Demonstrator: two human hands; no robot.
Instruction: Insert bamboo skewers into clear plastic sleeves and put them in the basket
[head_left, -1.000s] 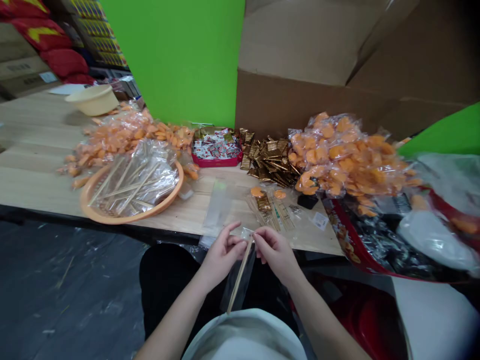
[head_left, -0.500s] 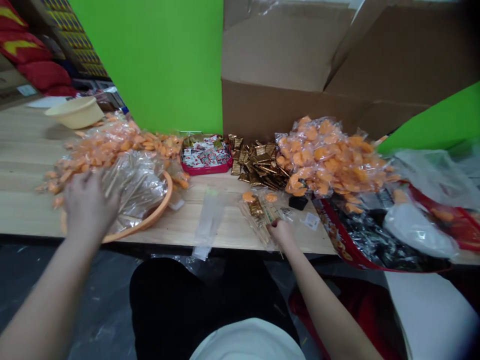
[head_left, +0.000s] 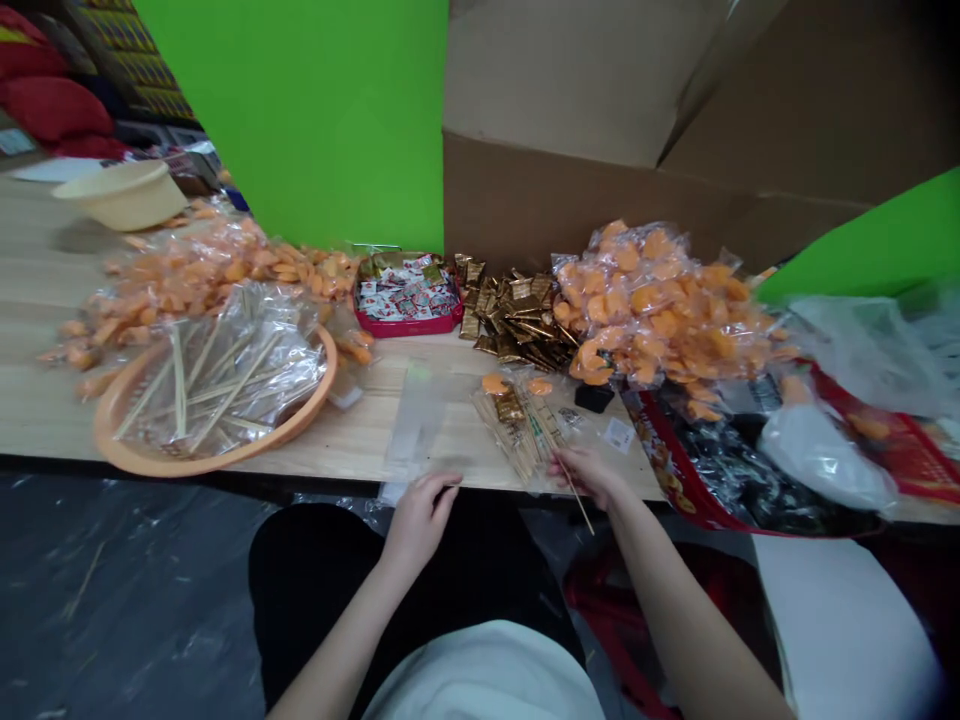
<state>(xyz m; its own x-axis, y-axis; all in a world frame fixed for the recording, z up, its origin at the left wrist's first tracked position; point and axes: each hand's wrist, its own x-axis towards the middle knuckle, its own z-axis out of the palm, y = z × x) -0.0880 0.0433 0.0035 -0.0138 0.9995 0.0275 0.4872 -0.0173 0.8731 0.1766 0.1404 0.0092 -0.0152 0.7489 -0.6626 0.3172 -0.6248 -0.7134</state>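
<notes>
My right hand is closed on a thin wooden stick at the table's front edge. Beside it lies a clear packet with several sticks, a gold sachet and orange pieces. My left hand is at the edge, just below flat clear plastic bags; its thumb and fingers are close together, and what they hold, if anything, is too small to make out. On the left stands an orange basket of bagged sticks. Behind are a pink tray of small sachets and a pile of gold sachets.
Bagged orange pieces are heaped at the right, with more at the back left near a cream bowl. A red bag with dark packets lies far right. A cardboard box and green panel stand behind.
My left hand has left the orange basket and moved right to the table edge near the clear bags. My right hand has shifted slightly right, and a stick now slants out beyond the edge.
</notes>
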